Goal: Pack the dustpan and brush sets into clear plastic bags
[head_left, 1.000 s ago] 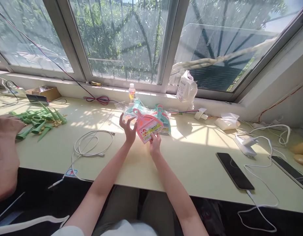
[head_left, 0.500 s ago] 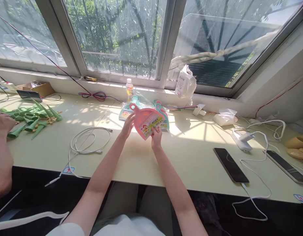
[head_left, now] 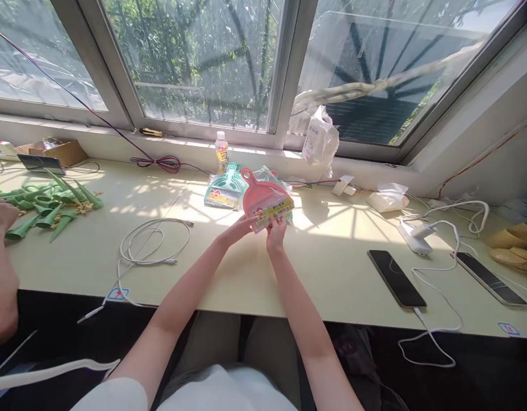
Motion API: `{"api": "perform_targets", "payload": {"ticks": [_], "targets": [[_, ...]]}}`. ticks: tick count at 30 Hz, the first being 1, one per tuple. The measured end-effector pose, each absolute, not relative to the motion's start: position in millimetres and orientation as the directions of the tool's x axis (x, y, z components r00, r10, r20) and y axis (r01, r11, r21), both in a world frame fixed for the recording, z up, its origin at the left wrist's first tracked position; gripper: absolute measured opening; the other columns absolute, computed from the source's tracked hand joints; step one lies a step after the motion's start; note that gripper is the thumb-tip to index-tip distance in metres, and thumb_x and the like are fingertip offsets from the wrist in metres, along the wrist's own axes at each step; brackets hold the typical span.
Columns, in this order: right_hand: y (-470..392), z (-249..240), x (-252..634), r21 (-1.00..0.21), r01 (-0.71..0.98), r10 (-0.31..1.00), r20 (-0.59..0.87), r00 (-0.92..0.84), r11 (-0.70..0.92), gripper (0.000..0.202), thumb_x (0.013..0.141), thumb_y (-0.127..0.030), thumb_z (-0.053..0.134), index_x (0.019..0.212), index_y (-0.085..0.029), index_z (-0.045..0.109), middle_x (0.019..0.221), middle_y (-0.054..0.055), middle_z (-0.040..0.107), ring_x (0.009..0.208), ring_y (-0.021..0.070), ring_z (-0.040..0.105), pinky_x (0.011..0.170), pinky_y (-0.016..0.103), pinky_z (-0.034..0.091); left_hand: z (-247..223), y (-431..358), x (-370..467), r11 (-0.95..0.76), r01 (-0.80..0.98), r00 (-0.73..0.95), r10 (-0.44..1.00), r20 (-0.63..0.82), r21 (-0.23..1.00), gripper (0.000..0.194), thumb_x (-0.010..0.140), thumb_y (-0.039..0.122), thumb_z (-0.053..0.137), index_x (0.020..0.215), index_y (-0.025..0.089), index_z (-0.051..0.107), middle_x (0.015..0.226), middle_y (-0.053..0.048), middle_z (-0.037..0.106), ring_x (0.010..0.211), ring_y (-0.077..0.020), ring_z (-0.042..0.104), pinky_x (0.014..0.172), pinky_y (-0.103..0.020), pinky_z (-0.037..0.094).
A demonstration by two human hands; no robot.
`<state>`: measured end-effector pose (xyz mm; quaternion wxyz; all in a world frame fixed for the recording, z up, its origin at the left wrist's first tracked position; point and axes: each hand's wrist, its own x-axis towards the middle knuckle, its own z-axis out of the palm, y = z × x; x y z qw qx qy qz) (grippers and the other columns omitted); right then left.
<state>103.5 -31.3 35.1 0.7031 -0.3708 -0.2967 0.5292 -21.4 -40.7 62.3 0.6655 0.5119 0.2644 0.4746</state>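
Observation:
Both my hands grip a pink dustpan and brush set (head_left: 263, 191) with a yellow printed label, its round handle end pointing up and away from me. My left hand (head_left: 242, 228) is closed on its lower left edge. At the bottom edge my right hand (head_left: 276, 229) pinches it, fingers over the label. Behind it to the left lies a green dustpan set (head_left: 225, 188) in clear wrapping. More wrapped sets lie mostly hidden behind the pink one.
A drink bottle (head_left: 221, 151) stands by the sill. Left are a coiled white cable (head_left: 154, 242), green cone-shaped pieces (head_left: 53, 208) and another person's arm (head_left: 2, 268). Right are a phone (head_left: 396, 278), a second phone (head_left: 490, 278), a power strip (head_left: 414, 237) and a tissue pack (head_left: 388, 197).
The pink dustpan set has turned more upright and shifted slightly right. My left hand has slid down from near its handle to the lower left edge.

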Motion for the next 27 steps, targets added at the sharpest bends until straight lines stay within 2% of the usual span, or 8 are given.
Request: {"api": "perform_targets", "payload": {"ticks": [3, 6, 11, 15, 21, 27], "targets": [[-30.7, 33.6, 102.5, -0.832, -0.532, 0.962, 0.009, 0.272, 0.159, 0.033, 0.077, -0.032, 0.065, 0.107, -0.024, 0.053, 0.114, 0.008, 0.066, 0.107, 0.0195, 0.066, 0.085, 0.034, 0.059, 61.0, -40.8, -10.4, -0.148, -0.42, 0.181, 0.953, 0.242, 0.895, 0.067, 0.075, 0.036, 0.078, 0.137, 0.023, 0.055, 0.134, -0.012, 0.063, 0.126, -0.0314, 0.057, 0.102, -0.045, 0.049], [-29.9, 31.9, 102.1, -0.82, -0.559, 0.962, -0.041, 0.271, 0.122, 0.033, 0.074, -0.026, 0.064, 0.105, -0.025, 0.054, 0.113, 0.006, 0.066, 0.105, 0.0185, 0.066, 0.083, 0.032, 0.06, 58.6, -40.4, -11.3, -0.239, -0.364, 0.101, 0.951, 0.293, 0.9, 0.072, 0.068, 0.033, 0.083, 0.133, 0.02, 0.056, 0.128, -0.012, 0.066, 0.123, -0.0313, 0.059, 0.102, -0.047, 0.048], [-21.5, 32.5, 111.0, -0.819, -0.572, 0.969, -0.108, 0.221, 0.039, 0.032, 0.073, -0.024, 0.063, 0.104, -0.023, 0.056, 0.116, 0.005, 0.065, 0.108, 0.0174, 0.064, 0.084, 0.03, 0.059, 55.4, -35.3, -27.1, -0.165, -0.303, 0.107, 0.973, 0.206, 0.939, 0.081, 0.061, 0.032, 0.086, 0.134, 0.022, 0.053, 0.124, -0.012, 0.067, 0.116, -0.0345, 0.062, 0.086, -0.045, 0.055], [-14.9, 35.6, 122.5, -0.827, -0.553, 0.954, -0.079, 0.29, 0.099, 0.034, 0.076, -0.026, 0.061, 0.11, -0.022, 0.056, 0.118, 0.006, 0.065, 0.107, 0.0159, 0.065, 0.086, 0.028, 0.058, 58.2, -32.4, -35.4, -0.091, -0.284, 0.129, 0.983, 0.132, 0.954, 0.088, 0.057, 0.029, 0.087, 0.137, 0.024, 0.052, 0.127, -0.012, 0.066, 0.118, -0.036, 0.06, 0.083, -0.043, 0.056], [-16.0, 39.6, 127.0, -0.801, -0.553, 0.949, 0.06, 0.308, 0.23, 0.045, 0.075, -0.027, 0.067, 0.118, -0.024, 0.058, 0.12, 0.005, 0.066, 0.108, 0.0158, 0.065, 0.087, 0.028, 0.057, 62.7, -35.5, -43.1, -0.038, -0.268, 0.257, 0.96, 0.109, 0.963, 0.088, 0.064, 0.028, 0.084, 0.143, 0.028, 0.046, 0.132, -0.012, 0.062, 0.122, -0.035, 0.058, 0.077, -0.035, 0.055], [-16.5, 41.1, 130.8, -0.802, -0.562, 0.959, 0.045, 0.281, 0.202, 0.047, 0.066, -0.031, 0.079, 0.109, -0.021, 0.062, 0.11, 0.005, 0.071, 0.102, 0.0187, 0.068, 0.082, 0.03, 0.058, 65.4, -40.5, -46.5, -0.031, -0.165, 0.347, 0.934, 0.088, 0.986, 0.08, 0.07, 0.033, 0.081, 0.142, 0.028, 0.047, 0.133, -0.012, 0.062, 0.119, -0.0335, 0.059, 0.073, -0.033, 0.053]]}}
